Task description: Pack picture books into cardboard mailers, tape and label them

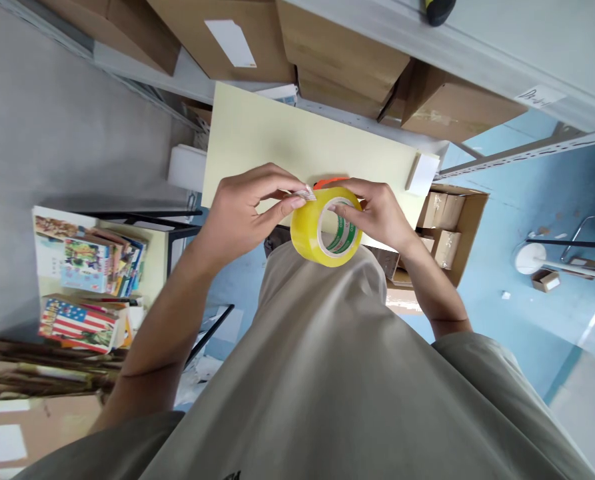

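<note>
Yellow plastic catches the eye first: a fat roll of translucent yellow packing tape (326,227) held at chest height over the pale yellow rectangular tabletop (277,140). The right hand (380,217) is closed around the roll, fingers hooked through its white cardboard core, while the left hand (244,213) pinches the crumpled loose end of the tape (304,193) narrowly between thumb and forefinger at the roll's eleven o'clock. The end looks found and lifted, but barely any strip is drawn out, and nothing here appears taped yet. Brown cardboard boxes (337,53) sit on shelving at twelve o'clock, and a stack of colourful books (92,267) lies at nine o'clock.
</note>
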`<state>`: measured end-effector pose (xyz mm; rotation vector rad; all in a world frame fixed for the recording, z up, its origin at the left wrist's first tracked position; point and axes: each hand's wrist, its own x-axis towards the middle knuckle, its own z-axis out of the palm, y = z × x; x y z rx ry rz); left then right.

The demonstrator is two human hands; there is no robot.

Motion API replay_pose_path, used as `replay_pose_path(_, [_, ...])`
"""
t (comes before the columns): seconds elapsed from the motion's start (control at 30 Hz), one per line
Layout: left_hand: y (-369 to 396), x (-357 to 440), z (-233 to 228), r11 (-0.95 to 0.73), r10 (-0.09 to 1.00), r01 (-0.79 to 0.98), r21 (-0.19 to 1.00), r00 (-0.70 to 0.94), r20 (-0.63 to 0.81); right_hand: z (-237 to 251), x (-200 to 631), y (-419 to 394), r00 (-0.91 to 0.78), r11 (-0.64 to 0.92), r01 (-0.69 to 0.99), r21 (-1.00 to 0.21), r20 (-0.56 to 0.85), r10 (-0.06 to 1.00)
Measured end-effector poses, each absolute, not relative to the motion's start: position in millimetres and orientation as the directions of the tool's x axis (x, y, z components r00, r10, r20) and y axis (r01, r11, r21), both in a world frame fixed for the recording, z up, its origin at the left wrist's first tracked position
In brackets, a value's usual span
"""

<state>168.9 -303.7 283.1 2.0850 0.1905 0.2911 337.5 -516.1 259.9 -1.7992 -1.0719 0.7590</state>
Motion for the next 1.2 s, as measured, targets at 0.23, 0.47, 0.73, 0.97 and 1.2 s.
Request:
replay_pose_path(0.23, [-313, 170, 289, -0.511, 0.291, 0.028, 0.859, 0.946, 0.143, 255, 335, -518, 0.439, -0.221, 0.259, -0.94, -0.09, 0.894])
replay_pose_path(0.47, [-316, 162, 283, -0.466, 0.269, 0.018, 0.885, 0.956, 0.122, 237, 330, -522, 0.481, -0.221, 0.176, -0.959, -0.112, 0.87])
replay_pose_path(0.73, [-313, 160, 287, -0.644, 0.362, 0.016, 0.765, 0.887, 0.285, 189, 323, -508, 0.393, -0.236, -0.241, -0.941, -0.317, 0.863])
replay_pose_path(0.97, [-318, 154, 321, -0.823, 0.266, 0.013, 0.567, 0.892, 0.365, 167, 309, -489, 0.578, -0.14, -0.235, -0.962, -0.254, 0.775])
replay_pose_path(1.2, [-320, 160, 328, -0.85, 0.28, 0.063, 0.523, 0.895, 0.347, 168, 276, -490, 0.604, -0.094, 0.221, -0.971, 0.06, 0.795])
